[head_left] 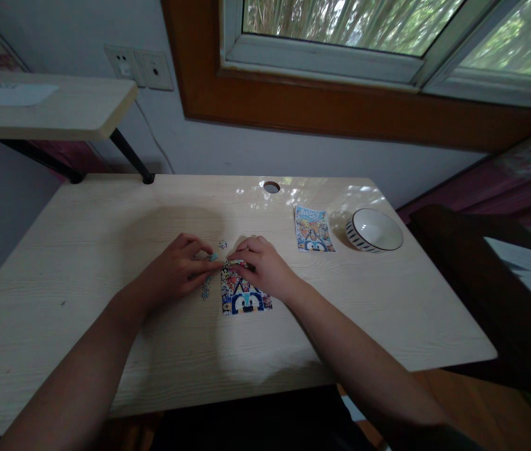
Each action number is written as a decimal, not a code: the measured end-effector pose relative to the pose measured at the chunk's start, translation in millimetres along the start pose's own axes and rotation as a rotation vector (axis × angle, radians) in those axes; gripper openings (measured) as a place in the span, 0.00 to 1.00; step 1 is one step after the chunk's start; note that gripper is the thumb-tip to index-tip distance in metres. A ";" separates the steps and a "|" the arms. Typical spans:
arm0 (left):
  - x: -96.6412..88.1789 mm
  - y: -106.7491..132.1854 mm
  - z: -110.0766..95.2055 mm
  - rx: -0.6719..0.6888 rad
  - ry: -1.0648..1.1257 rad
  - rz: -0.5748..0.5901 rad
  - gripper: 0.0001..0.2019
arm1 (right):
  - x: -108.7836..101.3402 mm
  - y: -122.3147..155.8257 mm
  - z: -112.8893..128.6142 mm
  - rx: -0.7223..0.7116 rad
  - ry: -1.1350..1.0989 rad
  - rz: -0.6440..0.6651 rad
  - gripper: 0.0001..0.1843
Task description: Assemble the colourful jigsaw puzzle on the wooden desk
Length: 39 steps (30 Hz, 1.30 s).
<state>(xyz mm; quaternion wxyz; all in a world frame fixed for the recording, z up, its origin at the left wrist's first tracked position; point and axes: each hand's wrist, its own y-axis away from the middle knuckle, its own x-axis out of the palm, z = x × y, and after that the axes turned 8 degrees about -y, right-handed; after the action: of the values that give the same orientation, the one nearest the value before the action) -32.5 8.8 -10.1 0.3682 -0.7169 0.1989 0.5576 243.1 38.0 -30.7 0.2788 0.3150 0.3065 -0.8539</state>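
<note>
A partly assembled jigsaw puzzle lies flat on the table, with a blue cartoon dog's face along its lower part. My left hand is at its upper left, one finger stretched to the puzzle's edge. A small light-blue puzzle piece is by the left fingertips; whether they touch it is unclear. My right hand covers the puzzle's upper right, thumb and fingers closed around a small piece at the top edge, mostly hidden. Loose pieces lie above the puzzle and beneath the left hand.
Right of the puzzle lies a printed picture card with the same dog. Beside it stands a white bowl with dark stripes. A round cable hole is near the table's back edge. A raised shelf overhangs the back left.
</note>
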 end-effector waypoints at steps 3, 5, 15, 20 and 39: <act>1.0 0.4 1.1 0.006 -0.007 0.005 0.18 | 0.4 -0.2 0.7 -0.001 0.015 -0.001 0.11; 1.4 0.6 1.6 0.010 -0.009 0.009 0.18 | 1.2 -0.3 0.8 0.000 0.021 -0.005 0.10; -0.7 0.9 -0.6 0.019 0.036 0.007 0.15 | 4.2 0.7 -1.9 0.006 0.044 -0.006 0.10; -1.8 1.5 -0.9 0.020 0.046 0.017 0.16 | 3.1 0.6 -1.2 0.017 0.050 -0.001 0.10; -2.0 -0.2 -1.8 0.033 0.011 -0.011 0.15 | 7.8 -4.6 4.6 0.112 0.053 -0.064 0.10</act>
<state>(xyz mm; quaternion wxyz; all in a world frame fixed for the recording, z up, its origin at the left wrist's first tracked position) -31.8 7.4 -7.9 0.3817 -0.7149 0.2063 0.5483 233.3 35.6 -31.9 0.2250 0.3425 0.2754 -0.8696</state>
